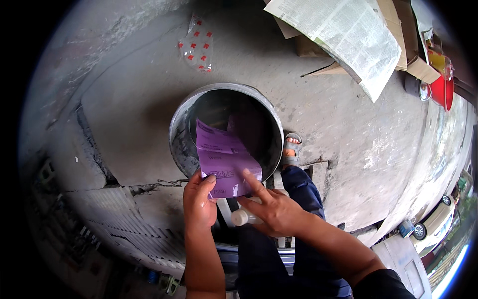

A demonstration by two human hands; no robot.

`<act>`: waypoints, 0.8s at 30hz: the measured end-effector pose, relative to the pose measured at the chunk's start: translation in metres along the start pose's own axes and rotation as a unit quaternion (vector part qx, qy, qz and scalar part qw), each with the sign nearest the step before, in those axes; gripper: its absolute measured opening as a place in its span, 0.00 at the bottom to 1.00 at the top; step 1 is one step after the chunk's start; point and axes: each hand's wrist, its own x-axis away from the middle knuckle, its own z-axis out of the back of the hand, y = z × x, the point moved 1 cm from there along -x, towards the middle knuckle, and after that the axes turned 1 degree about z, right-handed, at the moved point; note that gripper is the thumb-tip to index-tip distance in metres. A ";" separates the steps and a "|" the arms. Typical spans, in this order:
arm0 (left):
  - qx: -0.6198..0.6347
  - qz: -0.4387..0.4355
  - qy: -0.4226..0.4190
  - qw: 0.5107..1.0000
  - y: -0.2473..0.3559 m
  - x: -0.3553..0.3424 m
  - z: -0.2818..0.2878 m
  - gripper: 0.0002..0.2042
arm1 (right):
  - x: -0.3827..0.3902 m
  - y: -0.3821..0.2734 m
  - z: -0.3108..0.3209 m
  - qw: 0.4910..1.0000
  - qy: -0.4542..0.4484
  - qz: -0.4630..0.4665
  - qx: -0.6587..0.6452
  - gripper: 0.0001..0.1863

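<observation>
A purple sheet of sandpaper (224,149) with dark print on its back extends over the near rim of a round grey tub (180,117). My left hand (200,202) pinches the sheet's near left corner between thumb and fingers. On its near right edge rest the outstretched fingers of my right hand (274,212). That same hand is curled around a small white bottle (242,217), whose capped end sticks out toward the left. Inside the tub it is dark, with a purple reflection that looks like water.
Beyond the tub lies a clear plastic wrapper (198,46) with red marks. Newspaper (348,37) covers cardboard boxes at the far right, near a red bucket (442,92). My sandaled foot (292,147) stands right of the tub. Corrugated sheeting (119,224) lies at left; a car (435,222) is at right.
</observation>
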 end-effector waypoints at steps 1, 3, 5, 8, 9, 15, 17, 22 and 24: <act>0.013 0.003 -0.001 1.000 -0.001 0.002 -0.002 0.16 | -0.001 0.000 -0.004 1.000 -0.002 0.001 0.014 0.37; -0.001 0.007 -0.018 1.000 -0.003 0.002 -0.004 0.17 | -0.001 -0.001 -0.005 0.999 0.028 0.014 0.029 0.37; -0.015 0.002 -0.025 1.000 -0.004 0.002 -0.004 0.20 | -0.002 -0.001 -0.006 0.998 0.050 0.020 0.041 0.37; 0.052 -0.067 -0.070 0.994 -0.020 -0.012 0.012 0.27 | 0.003 0.005 0.000 0.995 0.067 0.029 -0.073 0.40; 0.021 -0.068 -0.055 0.996 -0.030 -0.020 0.017 0.29 | 0.004 0.006 0.001 0.991 0.073 0.038 -0.105 0.41; -0.063 -0.043 -0.063 0.995 -0.050 -0.046 -0.001 0.34 | 0.003 0.012 0.023 0.961 -0.004 0.006 -0.276 0.45; -0.062 -0.051 -0.046 0.996 -0.046 -0.044 -0.008 0.26 | 0.008 0.014 0.026 0.951 -0.010 -0.058 -0.303 0.47; -0.110 -0.086 -0.012 0.990 -0.048 -0.037 -0.007 0.13 | 0.019 0.030 0.028 0.954 0.039 -0.107 -0.276 0.48; -0.119 -0.109 -0.013 0.987 -0.046 -0.031 -0.003 0.11 | 0.022 0.030 0.033 0.967 0.038 -0.114 -0.224 0.46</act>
